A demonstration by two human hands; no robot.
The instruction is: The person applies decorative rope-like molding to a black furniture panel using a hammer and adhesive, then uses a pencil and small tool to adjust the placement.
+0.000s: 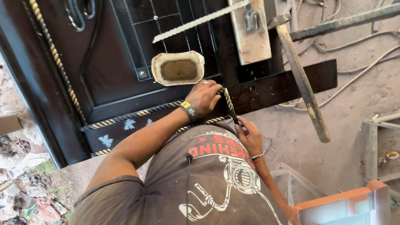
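Much of the scene is cut off or masked: the person's own torso in a dark printed shirt fills the lower middle of the view and hides the near edge of the dark metal door panel (121, 89), whose top and left side run out of frame. The short twisted rod (229, 105) is partly covered at both ends, its upper end wrapped by the left hand (204, 98) and its lower end tucked into the right hand (249, 135), so neither tip is plainly visible and I cannot tell whether it is fixed to the panel or loose. It sits at the panel's lower right corner, just above the shirt, its long axis running steeply from upper left down to lower right, only a little off vertical in the picture. It looks like a rope-twist bar, black with pale gold along the spiral ridges, matching the longer twisted trim (137, 113) that borders the panel. The hands are apart, each closed around one end of the rod, the left wearing a wristband and ring, the right a bracelet. A cut-open pale container (178, 68) of brownish paint rests on the panel just above the left hand; a wooden handle (303, 85) lies on the dusty ground to the right.
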